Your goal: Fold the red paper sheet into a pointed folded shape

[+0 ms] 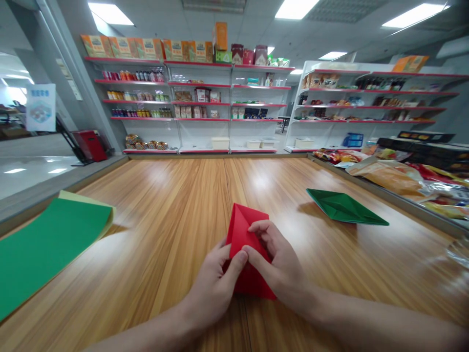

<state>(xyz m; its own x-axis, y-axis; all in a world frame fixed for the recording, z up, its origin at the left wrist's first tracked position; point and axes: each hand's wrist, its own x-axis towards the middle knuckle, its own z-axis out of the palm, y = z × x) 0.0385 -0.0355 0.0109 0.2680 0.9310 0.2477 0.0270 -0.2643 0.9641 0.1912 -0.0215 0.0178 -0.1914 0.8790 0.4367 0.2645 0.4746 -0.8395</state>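
Observation:
A folded sheet of red paper (242, 226) is held up over the table's near middle. My left hand (219, 274) grips its left side, thumb on the front and fingers partly hidden behind it. On the right side, my right hand (277, 254) is closed on the same paper, its thumb close to the left thumb and its bent fingers at the upper right. The paper shows creases and a loose upper flap. Farther right lies a folded green paper shape (344, 206), pointed at both ends, apart from my hands.
Green and pale yellow sheets (54, 249) lie at the left of the wooden table (176, 195). Packaged goods (395, 178) crowd the right edge, with a clear plastic item (459, 252) nearer me. Stocked shelves (198, 102) stand beyond the far edge.

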